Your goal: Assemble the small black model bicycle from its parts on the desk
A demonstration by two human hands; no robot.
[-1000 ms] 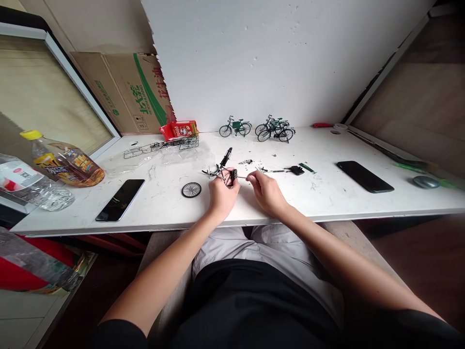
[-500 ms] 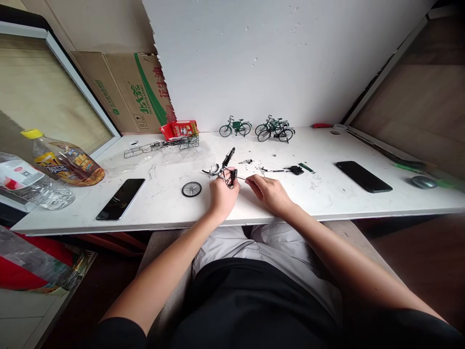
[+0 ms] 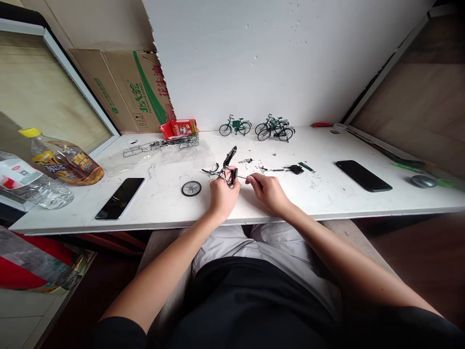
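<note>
My left hand [image 3: 222,195] is closed around a partly built model bicycle [image 3: 229,156], held just above the table. The bicycle's dark parts stick up past my fingers, and much of its frame is hidden by the hand. My right hand [image 3: 269,193] pinches a thin metal rod [image 3: 242,177], whose far end reaches the bicycle by my left thumb. Any handle on the rod is hidden in my palm. A loose spoked wheel [image 3: 191,188] lies flat to the left of my left hand. Small black parts [image 3: 296,169] lie beyond my right hand.
Finished model bicycles [image 3: 235,127] stand at the back of the white table [image 3: 170,213]. Wire parts [image 3: 145,148] and a red packet [image 3: 179,128] lie back left. One phone [image 3: 120,198] is at left, another [image 3: 363,175] at right. Bottles [image 3: 67,162] lean at far left.
My right hand has turned slightly at the rod, its knuckles rolled a little. The left hand and the bicycle stay almost where they were.
</note>
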